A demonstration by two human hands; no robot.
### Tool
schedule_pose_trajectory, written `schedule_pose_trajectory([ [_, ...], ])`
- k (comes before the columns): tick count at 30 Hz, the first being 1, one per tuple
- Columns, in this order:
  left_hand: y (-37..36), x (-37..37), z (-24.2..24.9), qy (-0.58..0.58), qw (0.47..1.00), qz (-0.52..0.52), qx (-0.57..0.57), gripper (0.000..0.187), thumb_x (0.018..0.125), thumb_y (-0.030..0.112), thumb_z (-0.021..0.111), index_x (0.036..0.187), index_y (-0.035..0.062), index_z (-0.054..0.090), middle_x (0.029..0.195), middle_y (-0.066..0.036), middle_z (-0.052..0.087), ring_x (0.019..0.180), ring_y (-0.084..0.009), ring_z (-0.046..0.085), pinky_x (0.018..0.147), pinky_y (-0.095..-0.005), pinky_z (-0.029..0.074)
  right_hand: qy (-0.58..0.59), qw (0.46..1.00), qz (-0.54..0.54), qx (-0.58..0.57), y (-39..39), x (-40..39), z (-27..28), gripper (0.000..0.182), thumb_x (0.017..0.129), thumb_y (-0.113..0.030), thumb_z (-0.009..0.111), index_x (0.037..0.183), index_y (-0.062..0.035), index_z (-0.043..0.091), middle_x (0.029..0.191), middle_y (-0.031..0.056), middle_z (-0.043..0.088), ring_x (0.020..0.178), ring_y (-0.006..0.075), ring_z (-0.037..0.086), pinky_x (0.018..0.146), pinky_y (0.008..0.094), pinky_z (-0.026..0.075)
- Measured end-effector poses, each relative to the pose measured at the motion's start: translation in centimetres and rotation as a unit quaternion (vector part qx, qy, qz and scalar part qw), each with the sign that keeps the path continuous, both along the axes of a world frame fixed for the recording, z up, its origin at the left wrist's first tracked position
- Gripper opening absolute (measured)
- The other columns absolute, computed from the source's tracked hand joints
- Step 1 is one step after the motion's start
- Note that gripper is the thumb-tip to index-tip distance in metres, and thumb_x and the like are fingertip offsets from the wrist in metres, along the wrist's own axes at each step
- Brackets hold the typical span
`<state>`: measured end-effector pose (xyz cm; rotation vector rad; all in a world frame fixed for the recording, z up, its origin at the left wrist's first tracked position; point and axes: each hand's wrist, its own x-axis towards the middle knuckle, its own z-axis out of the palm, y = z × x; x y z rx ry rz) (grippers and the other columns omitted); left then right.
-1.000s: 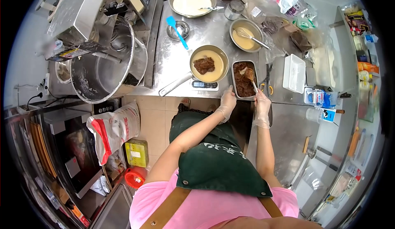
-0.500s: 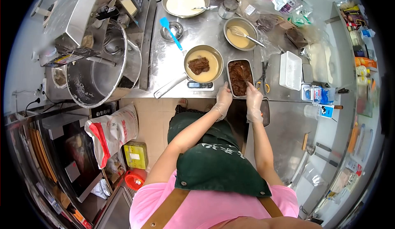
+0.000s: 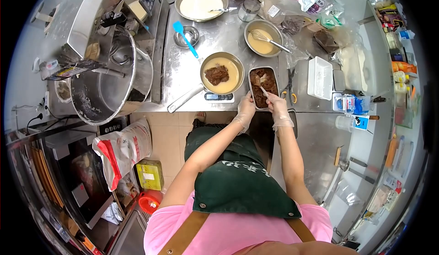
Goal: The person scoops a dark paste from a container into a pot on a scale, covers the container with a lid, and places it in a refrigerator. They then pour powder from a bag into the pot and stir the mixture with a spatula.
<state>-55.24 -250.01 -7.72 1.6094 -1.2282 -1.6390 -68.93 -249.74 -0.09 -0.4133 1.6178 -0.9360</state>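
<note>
One steel counter (image 3: 219,33) above tan floor tiles (image 3: 163,136) bears a rectangular metal tin (image 3: 264,68) of brown paste (image 3: 269,84); your left hand (image 3: 245,108) grips its side, your right hand (image 3: 278,105) pinches a pale-handled spatula (image 3: 264,90), orange-handled scissors (image 3: 292,98) alongside.

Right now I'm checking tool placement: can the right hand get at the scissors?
Probably yes: the scissors lie uncovered close by the right hand, nothing visibly between, though it would likely need to release its utensil.

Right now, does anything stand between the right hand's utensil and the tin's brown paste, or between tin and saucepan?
Nothing visible does. The utensil in the right hand reaches into the tin, over the brown paste; only counter shows between tin and saucepan. The left hand is at the tin's near left corner.
</note>
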Motion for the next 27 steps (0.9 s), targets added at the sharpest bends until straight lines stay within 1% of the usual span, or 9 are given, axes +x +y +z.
schedule_pose_trajectory([
  [2, 0.1, 0.2, 0.8, 0.007, 1.0, 0.004, -0.001, 0.054, 0.082, -0.006, 0.052, 0.134, 0.0069, 0.056, 0.081, 0.0, 0.059, 0.072, -0.0132, 0.057, 0.068, -0.0283, 0.049, -0.09, 0.996, -0.018, -0.016, 0.7, -0.6, 0.9, 0.034, 0.095, -0.01, 0.053, 0.123, 0.0067, 0.061, 0.068, -0.0018, 0.054, 0.047, 0.004, 0.036, 0.045, 0.0188, 0.025],
  [7, 0.5, -0.4, -2.0, -0.012, 0.999, 0.014, -0.034, 0.045, 0.086, 0.0, 0.054, 0.13, 0.0063, 0.057, 0.079, -0.001, 0.061, 0.072, -0.0138, 0.058, 0.067, -0.0289, 0.049, 0.086, 0.985, 0.013, -0.15, 1.2, 4.8, 6.8, 0.034, 0.096, -0.008, 0.057, 0.127, 0.0055, 0.061, 0.073, -0.0029, 0.055, 0.055, 0.0009, 0.038, 0.049, 0.0165, 0.027],
  [11, 0.7, -0.1, -1.9, 0.019, 0.99, 0.002, -0.139, 0.013, 0.093, 0.012, 0.053, 0.101, 0.0043, 0.06, 0.079, -0.002, 0.061, 0.073, -0.016, 0.061, 0.066, -0.0317, 0.049, 0.389, 0.796, 0.161, -0.436, 0.4, 9.7, 7.3, 0.039, 0.085, 0.007, 0.06, 0.121, -0.0048, 0.069, 0.071, 0.0045, 0.054, 0.06, 0.0125, 0.05, 0.058, 0.0269, 0.045],
  [14, 0.8, 0.5, -0.7, 0.015, 0.99, -0.02, -0.14, 0.014, 0.093, 0.016, 0.054, 0.099, 0.0045, 0.059, 0.079, -0.005, 0.063, 0.074, -0.0193, 0.062, 0.066, -0.0338, 0.049, 0.576, 0.683, 0.286, -0.347, -0.9, 11.3, 3.8, 0.044, 0.076, 0.005, 0.059, 0.118, -0.0055, 0.07, 0.071, 0.012, 0.051, 0.059, 0.0208, 0.052, 0.058, 0.0271, 0.045],
  [17, 1.0, 0.3, -1.1, 0.004, 0.995, -0.005, -0.1, 0.016, 0.093, 0.019, 0.054, 0.097, 0.0047, 0.059, 0.078, -0.007, 0.064, 0.075, -0.0226, 0.064, 0.066, -0.0358, 0.05, 0.555, 0.687, 0.265, -0.387, -1.1, 11.1, 3.3, 0.037, 0.084, 0.001, 0.058, 0.119, -0.0038, 0.069, 0.069, 0.0071, 0.053, 0.058, 0.0165, 0.052, 0.055, 0.0281, 0.046],
  [20, 0.7, -1.1, -2.6, -0.03, 0.996, 0.005, -0.083, 0.019, 0.092, 0.023, 0.055, 0.094, 0.0049, 0.059, 0.078, -0.01, 0.065, 0.076, -0.0259, 0.065, 0.067, -0.0378, 0.05, 0.273, 0.889, 0.158, -0.332, -1.0, 9.7, 1.1, 0.033, 0.089, -0.002, 0.059, 0.121, -0.0056, 0.068, 0.077, 0.0062, 0.065, 0.061, 0.0088, 0.057, 0.052, 0.0259, 0.045],
  [21, 0.7, -1.5, -3.4, -0.038, 0.995, 0.004, -0.088, 0.02, 0.092, 0.024, 0.055, 0.094, 0.005, 0.058, 0.078, -0.011, 0.065, 0.076, -0.027, 0.066, 0.067, -0.0385, 0.05, 0.064, 0.982, 0.097, -0.147, -1.2, 9.4, 3.4, 0.027, 0.096, -0.009, 0.058, 0.12, 0.0005, 0.067, 0.078, 0.0008, 0.061, 0.066, 0.0029, 0.053, 0.053, 0.0201, 0.04],
  [24, 0.9, -1.1, -4.0, -0.001, 0.991, -0.054, -0.124, 0.01, 0.095, 0.013, 0.052, 0.095, 0.0048, 0.057, 0.078, -0.002, 0.062, 0.072, -0.0167, 0.062, 0.067, -0.031, 0.049, -0.215, 0.974, 0.048, -0.057, -1.7, 7.6, 5.0, 0.039, 0.098, -0.013, 0.054, 0.133, 0.0042, 0.053, 0.073, -0.0022, 0.052, 0.053, 0.0036, 0.039, 0.047, 0.0177, 0.029],
  [27, 0.8, -1.1, -3.4, 0.107, 0.994, 0.02, -0.019, 0.011, 0.093, 0.012, 0.052, 0.095, 0.0034, 0.058, 0.077, -0.001, 0.06, 0.072, -0.0156, 0.061, 0.069, -0.029, 0.049, -0.281, 0.958, 0.014, -0.05, -1.8, 7.0, 5.8, 0.045, 0.099, -0.015, 0.051, 0.139, 0.0055, 0.045, 0.072, -0.0024, 0.046, 0.049, 0.0048, 0.033, 0.045, 0.0191, 0.027],
])
